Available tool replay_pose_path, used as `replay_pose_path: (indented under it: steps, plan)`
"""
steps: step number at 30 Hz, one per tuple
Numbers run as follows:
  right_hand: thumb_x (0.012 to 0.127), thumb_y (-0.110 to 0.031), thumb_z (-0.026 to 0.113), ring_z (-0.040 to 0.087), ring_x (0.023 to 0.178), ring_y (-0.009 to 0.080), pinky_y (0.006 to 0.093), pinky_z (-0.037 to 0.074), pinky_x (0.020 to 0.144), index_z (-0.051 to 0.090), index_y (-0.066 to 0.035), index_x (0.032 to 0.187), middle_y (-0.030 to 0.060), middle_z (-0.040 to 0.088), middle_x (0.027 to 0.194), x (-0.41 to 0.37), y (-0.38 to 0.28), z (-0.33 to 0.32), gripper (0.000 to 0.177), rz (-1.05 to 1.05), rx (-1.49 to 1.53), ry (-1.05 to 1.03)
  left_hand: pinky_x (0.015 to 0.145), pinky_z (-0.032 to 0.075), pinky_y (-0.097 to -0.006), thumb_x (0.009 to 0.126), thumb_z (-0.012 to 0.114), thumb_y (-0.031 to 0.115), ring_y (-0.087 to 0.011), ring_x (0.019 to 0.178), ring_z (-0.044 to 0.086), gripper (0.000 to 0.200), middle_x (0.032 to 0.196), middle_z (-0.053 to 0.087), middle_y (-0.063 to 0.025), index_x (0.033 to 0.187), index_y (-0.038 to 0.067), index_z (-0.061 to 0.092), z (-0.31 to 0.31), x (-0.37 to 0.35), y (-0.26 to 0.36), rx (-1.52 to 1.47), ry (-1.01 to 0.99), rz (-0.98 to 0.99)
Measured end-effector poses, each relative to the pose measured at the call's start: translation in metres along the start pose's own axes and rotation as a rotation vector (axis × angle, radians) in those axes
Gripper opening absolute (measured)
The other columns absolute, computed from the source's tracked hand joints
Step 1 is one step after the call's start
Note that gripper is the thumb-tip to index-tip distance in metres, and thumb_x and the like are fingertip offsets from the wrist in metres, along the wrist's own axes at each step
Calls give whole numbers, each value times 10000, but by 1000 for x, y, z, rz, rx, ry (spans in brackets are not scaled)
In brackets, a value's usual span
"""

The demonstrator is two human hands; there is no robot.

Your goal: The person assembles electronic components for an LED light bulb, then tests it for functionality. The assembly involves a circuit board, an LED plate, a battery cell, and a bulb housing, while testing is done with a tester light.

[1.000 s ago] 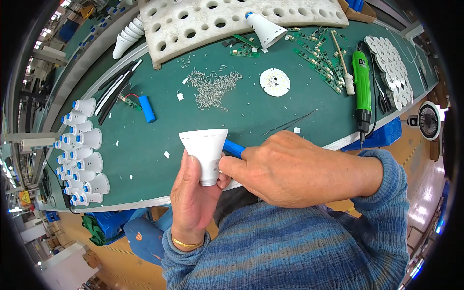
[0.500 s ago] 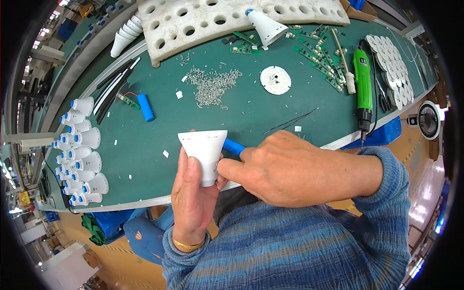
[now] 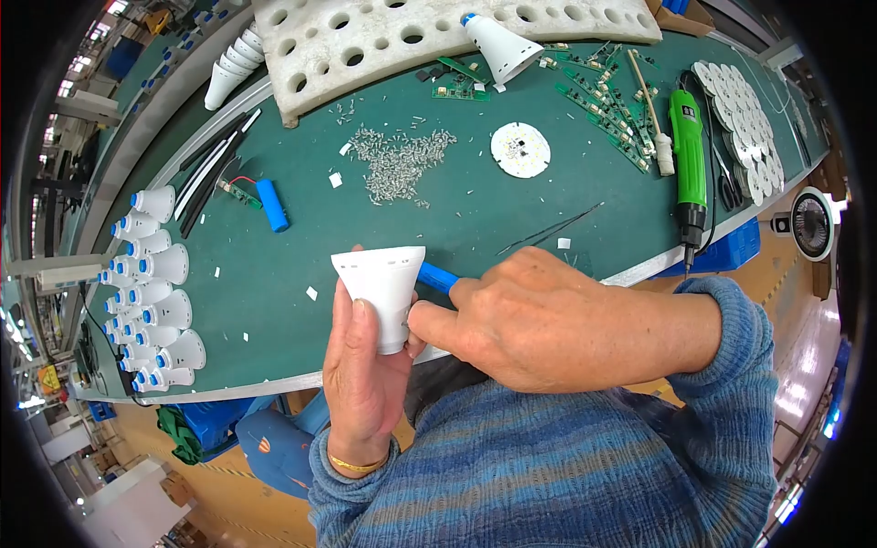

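My left hand [image 3: 365,365] is wrapped round a white cone-shaped lamp housing [image 3: 381,288], its wide end up. From the right, my right hand [image 3: 521,315] grips a blue cylinder [image 3: 438,278] that sits beside the housing, partly hidden by the fingers. One finger of that hand touches the housing's side near its narrow end. Beyond the hands lie a pile of small screws [image 3: 397,164] and a round white LED board [image 3: 521,150]. A second blue cylinder [image 3: 272,205], wired to a small green board, lies to the left.
White housings [image 3: 164,265] stand in rows at the left. A foam block [image 3: 365,41] with holes and another housing [image 3: 501,50] lie at the back. Green circuit boards [image 3: 607,114], a green electric screwdriver [image 3: 687,151] and stacked round boards [image 3: 740,128] are at the right.
The housing and both hands have shifted very slightly to the left in view. My grasp looks the same.
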State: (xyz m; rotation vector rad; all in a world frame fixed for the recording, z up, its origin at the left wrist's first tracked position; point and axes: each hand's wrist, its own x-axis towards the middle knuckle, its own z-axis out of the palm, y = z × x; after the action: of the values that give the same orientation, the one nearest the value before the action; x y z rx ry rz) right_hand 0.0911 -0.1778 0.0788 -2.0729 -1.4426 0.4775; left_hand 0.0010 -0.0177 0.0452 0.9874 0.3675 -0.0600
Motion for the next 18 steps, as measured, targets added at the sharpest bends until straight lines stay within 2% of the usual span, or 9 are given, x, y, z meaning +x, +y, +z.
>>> replay_pose_path:
  steps: [7, 10, 13, 16, 18]
  plan:
    - [782, -84, 548, 568, 471, 301, 403, 427, 413, 480, -15, 827, 150, 531, 573, 1, -2, 2, 106, -7, -65, 24, 679, 383, -269, 985, 373, 300, -138, 914, 480, 610, 1194, 469, -92, 1455, 36, 88, -6, 0, -3, 37, -21, 59]
    - [768, -97, 562, 560, 468, 249, 361, 428, 408, 506, -14, 865, 114, 510, 566, 0, -3, 7, 140, -20, -146, 78, 896, 427, -348, 985, 367, 341, -200, 1035, 503, 593, 1197, 475, -121, 1452, 43, 153, -8, -3, -2, 50, -19, 106]
    - [728, -88, 584, 583, 499, 261, 352, 448, 434, 517, 24, 850, 131, 564, 606, -3, -13, 3, 179, -31, -280, 104, 916, 413, -351, 969, 402, 351, -204, 1054, 489, 642, 1215, 459, -133, 1454, 33, 126, -4, -4, 1, 75, -25, 170]
    - [741, -98, 580, 578, 502, 236, 319, 435, 424, 528, 21, 896, 110, 541, 603, -4, -13, 9, 203, -48, -406, 154, 736, 416, -301, 967, 413, 345, -166, 942, 487, 691, 1294, 416, -120, 1465, 48, 37, 2, -4, 1, 96, 27, 192]
    - [741, -91, 579, 581, 500, 246, 333, 436, 423, 519, 16, 884, 115, 535, 597, -5, -15, 11, 188, -49, -436, 177, 721, 413, -300, 960, 427, 352, -168, 937, 488, 710, 1279, 423, -126, 1465, 47, 33, -3, -4, 0, 84, -13, 204]
